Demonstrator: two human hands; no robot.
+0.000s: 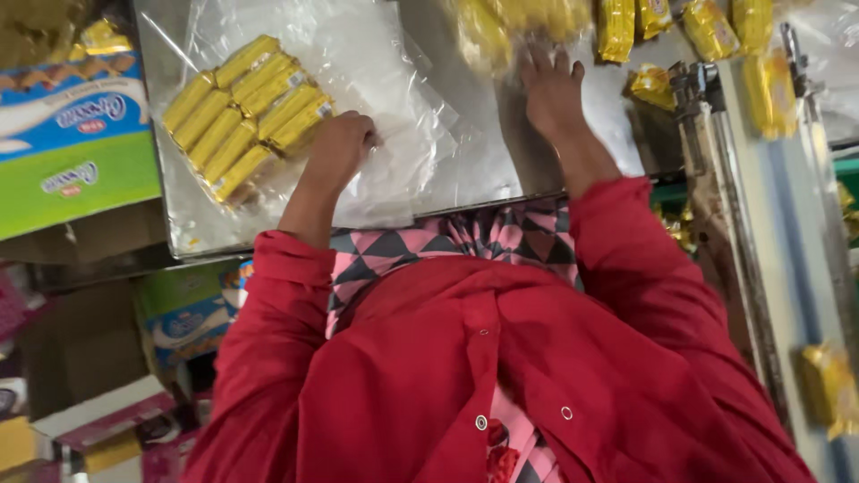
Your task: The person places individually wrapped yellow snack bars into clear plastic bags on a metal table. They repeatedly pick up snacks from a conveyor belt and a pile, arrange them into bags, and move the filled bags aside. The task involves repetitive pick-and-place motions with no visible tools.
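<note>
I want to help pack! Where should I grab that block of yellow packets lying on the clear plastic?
Probably by its two long sides, from above: the block of yellow packets lies flat in tight rows, so squeezing both sides keeps them together. The left hand rests at its near corner.

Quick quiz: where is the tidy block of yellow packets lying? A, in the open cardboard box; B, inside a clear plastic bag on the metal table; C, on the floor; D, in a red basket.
B: the block of yellow packets lies inside the clear plastic bag, beside the left hand.
</note>
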